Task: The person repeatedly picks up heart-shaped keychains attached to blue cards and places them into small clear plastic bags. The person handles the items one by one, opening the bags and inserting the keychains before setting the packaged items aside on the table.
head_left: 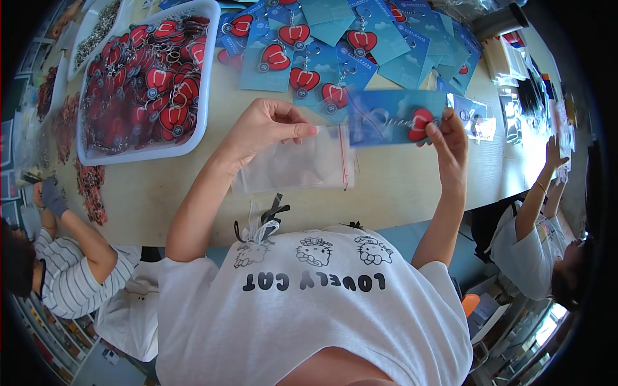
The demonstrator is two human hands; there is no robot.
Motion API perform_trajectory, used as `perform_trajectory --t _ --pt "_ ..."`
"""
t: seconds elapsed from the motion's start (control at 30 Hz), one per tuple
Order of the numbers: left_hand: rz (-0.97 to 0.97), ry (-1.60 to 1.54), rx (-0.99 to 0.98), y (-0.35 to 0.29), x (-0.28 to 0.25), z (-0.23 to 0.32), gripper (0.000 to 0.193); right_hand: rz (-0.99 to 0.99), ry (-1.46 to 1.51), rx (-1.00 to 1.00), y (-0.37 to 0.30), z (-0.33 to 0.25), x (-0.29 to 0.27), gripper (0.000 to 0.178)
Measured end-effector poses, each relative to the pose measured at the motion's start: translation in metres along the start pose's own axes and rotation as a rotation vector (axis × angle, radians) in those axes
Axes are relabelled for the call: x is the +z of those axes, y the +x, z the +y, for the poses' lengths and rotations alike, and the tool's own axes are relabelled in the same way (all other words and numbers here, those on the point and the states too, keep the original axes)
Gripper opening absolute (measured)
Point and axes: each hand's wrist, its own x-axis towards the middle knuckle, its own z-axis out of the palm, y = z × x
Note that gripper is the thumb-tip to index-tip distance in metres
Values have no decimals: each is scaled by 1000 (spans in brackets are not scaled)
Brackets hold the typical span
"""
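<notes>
My left hand [273,128] pinches a clear plastic zip bag [293,164] with a red line along its right-hand mouth. Between the thumb and fingers of my right hand [452,145] is a blue card [386,116], with a red heart-shaped keychain [420,122] lying against it. The card is level, and its left end is close to the bag's mouth; whether it has entered the bag I cannot tell. Both hands are above the table's near part.
A white bin [205,96] heaped with red keychains stands at the left. Many blue cards with keychains [335,48] cover the table's far side. Loose keychain parts [91,193] lie left of the bin. One person [77,270] sits left, another [531,238] right.
</notes>
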Motion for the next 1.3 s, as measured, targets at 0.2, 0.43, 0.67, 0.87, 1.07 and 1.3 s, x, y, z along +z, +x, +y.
perform_trajectory --t 0.2,0.43,0.67,0.87,1.07,1.3 --pt "-4 -21 16 1 2 1 11 40 63 -1 4 2 -4 22" --pt "-33 -22 26 2 4 2 13 -124 -2 5 4 3 -15 22" --pt "-89 117 150 7 16 10 13 -299 -37 66 14 -10 16 19" --pt "-73 132 130 5 13 -1 15 -381 -214 88 12 -3 20 19" --pt "-16 115 143 5 13 5 13 -395 -213 74 12 -3 28 18" --pt "-53 152 246 20 23 3 12 -451 -459 -34 17 2 45 22"
